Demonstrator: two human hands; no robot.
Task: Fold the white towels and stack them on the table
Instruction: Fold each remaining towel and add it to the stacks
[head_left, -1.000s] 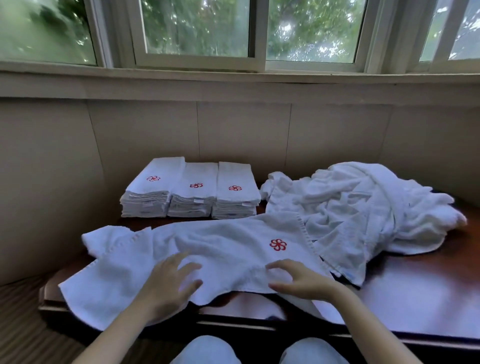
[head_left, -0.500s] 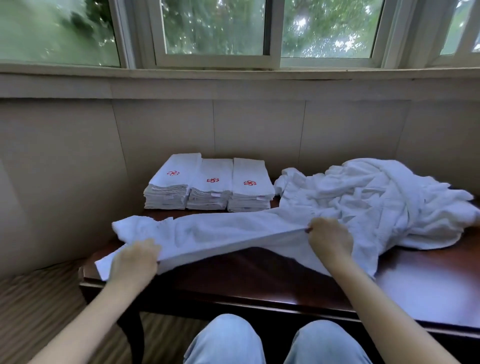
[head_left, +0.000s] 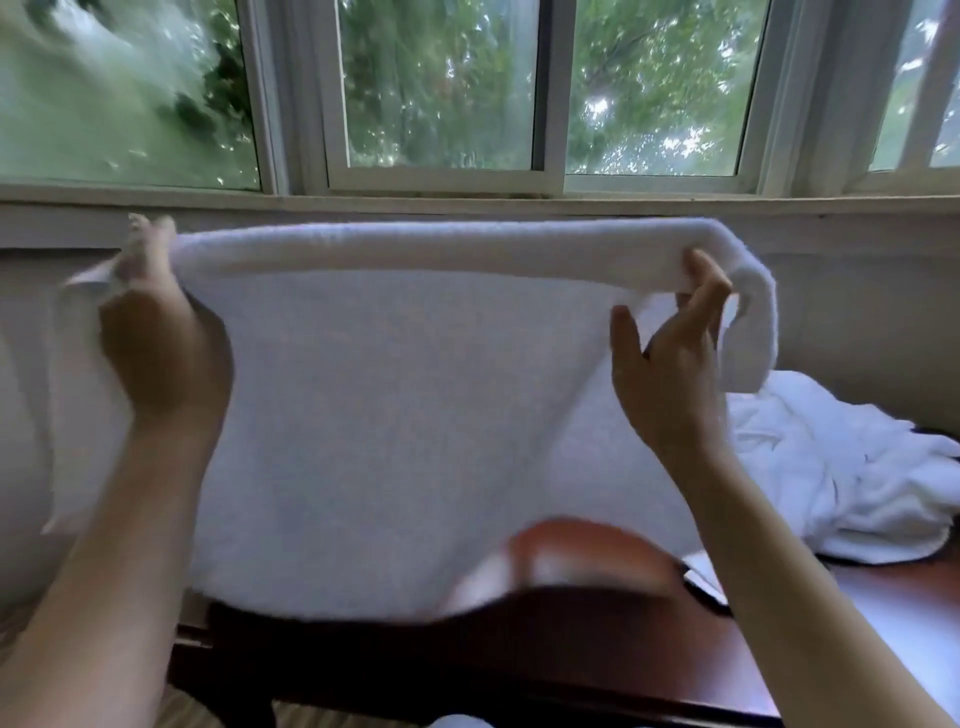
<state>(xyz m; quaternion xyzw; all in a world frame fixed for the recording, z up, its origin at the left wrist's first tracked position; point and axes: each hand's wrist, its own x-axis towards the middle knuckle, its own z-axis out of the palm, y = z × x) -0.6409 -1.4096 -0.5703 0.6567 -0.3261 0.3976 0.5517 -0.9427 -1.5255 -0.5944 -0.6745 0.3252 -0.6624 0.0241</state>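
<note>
Aloft, left hand (head_left: 162, 340) and right hand (head_left: 670, 364) pinch towel (head_left: 395, 415) stretched between them

I see a plain white terry towel (head_left: 389, 415) at centre, a blurred orange-red patch (head_left: 571, 540) at its 5 o'clock; crumpled white towel heap (head_left: 831, 483) at 3 o'clock; dark reddish-brown wooden table (head_left: 519, 660) at 6 o'clock.

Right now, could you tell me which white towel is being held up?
The towel stretched between the left hand and right hand; the heap lies crumpled on the table.
</note>
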